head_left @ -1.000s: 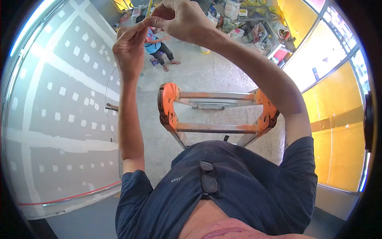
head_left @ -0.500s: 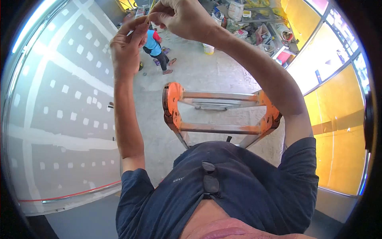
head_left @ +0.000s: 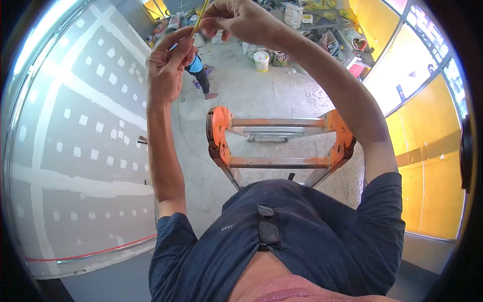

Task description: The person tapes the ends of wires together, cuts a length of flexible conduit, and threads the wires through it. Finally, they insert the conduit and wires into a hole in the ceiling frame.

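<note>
A thin yellow wire (head_left: 202, 15) runs down from the top edge of the view to my raised hands. My left hand (head_left: 168, 68) pinches its lower part between thumb and forefinger. My right hand (head_left: 236, 21) is closed beside it, with curled fingertips at the wire just above my left hand. Part of the right fingers is cut off by the top edge. Below my arms stands a ladder (head_left: 279, 162) with orange end caps and metal rungs, close in front of my body.
On the left is a grey panel wall (head_left: 95, 146) with white patches. A co-worker (head_left: 198, 73) stands beyond my left hand, partly hidden by it. A white bucket (head_left: 261, 61) and piled bags (head_left: 293, 16) lie farther off. Yellow panels (head_left: 427, 156) line the right. A thin cable (head_left: 186, 138) hangs near the ladder.
Both hands have shifted slightly right, and the yellow wire shows more clearly between them. The co-worker is now more hidden behind my left hand. The bucket has come more into view.
</note>
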`<state>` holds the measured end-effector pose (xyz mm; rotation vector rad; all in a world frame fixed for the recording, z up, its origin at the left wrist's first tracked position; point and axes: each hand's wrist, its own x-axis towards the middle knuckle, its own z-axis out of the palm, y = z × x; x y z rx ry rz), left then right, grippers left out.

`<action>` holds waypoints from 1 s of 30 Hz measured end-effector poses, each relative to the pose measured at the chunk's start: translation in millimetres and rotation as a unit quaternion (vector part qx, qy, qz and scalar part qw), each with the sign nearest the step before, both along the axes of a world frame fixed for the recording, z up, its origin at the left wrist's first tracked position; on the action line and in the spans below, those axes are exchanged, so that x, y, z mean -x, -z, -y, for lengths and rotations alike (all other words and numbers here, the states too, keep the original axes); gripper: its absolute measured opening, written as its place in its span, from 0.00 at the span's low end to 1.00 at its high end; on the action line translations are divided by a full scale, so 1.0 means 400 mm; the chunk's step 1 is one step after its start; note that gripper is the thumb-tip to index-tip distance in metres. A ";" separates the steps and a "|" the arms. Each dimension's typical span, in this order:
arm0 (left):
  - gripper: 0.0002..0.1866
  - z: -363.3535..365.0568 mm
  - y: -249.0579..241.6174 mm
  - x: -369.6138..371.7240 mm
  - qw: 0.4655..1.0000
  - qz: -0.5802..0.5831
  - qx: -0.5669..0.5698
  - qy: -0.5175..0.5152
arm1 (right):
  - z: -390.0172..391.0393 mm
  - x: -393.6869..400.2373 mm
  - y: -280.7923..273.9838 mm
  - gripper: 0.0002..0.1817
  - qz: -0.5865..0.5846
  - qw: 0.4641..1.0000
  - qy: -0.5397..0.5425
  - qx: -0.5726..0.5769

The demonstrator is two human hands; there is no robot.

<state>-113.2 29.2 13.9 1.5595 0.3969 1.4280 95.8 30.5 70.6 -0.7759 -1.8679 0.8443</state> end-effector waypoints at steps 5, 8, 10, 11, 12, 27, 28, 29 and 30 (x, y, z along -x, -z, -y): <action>0.16 0.013 0.013 -0.010 0.999 0.027 0.018 0.011 | -0.038 -0.018 0.070 0.14 0.027 0.994 -0.003 -0.101; 0.13 0.016 0.034 -0.015 0.995 -0.033 0.094 0.029 | -0.005 -0.026 0.081 0.11 0.024 0.998 -0.030 -0.056; 0.12 0.025 0.047 -0.029 0.994 -0.033 0.097 0.026 | 0.017 -0.033 0.084 0.11 0.000 1.000 -0.019 0.006; 0.11 0.031 0.050 -0.035 0.993 -0.037 0.108 0.035 | 0.026 -0.035 0.083 0.11 0.004 1.000 -0.030 0.002; 0.11 0.041 0.049 -0.044 0.994 -0.033 0.106 0.026 | 0.035 -0.038 0.085 0.11 -0.005 1.000 -0.015 0.019; 0.10 0.023 0.064 -0.118 0.985 0.091 0.140 0.049 | 0.083 -0.044 0.119 0.12 -0.044 0.976 0.162 -0.136; 0.10 0.033 0.070 -0.106 0.985 0.087 0.133 0.062 | 0.079 -0.032 0.148 0.13 -0.086 0.980 0.144 -0.110; 0.10 0.022 0.062 -0.102 0.984 0.084 0.148 0.057 | 0.057 -0.034 0.150 0.14 -0.123 0.979 0.121 -0.104; 0.09 0.006 0.058 -0.099 0.981 0.080 0.171 0.047 | 0.086 -0.026 0.128 0.15 -0.089 0.979 0.165 -0.082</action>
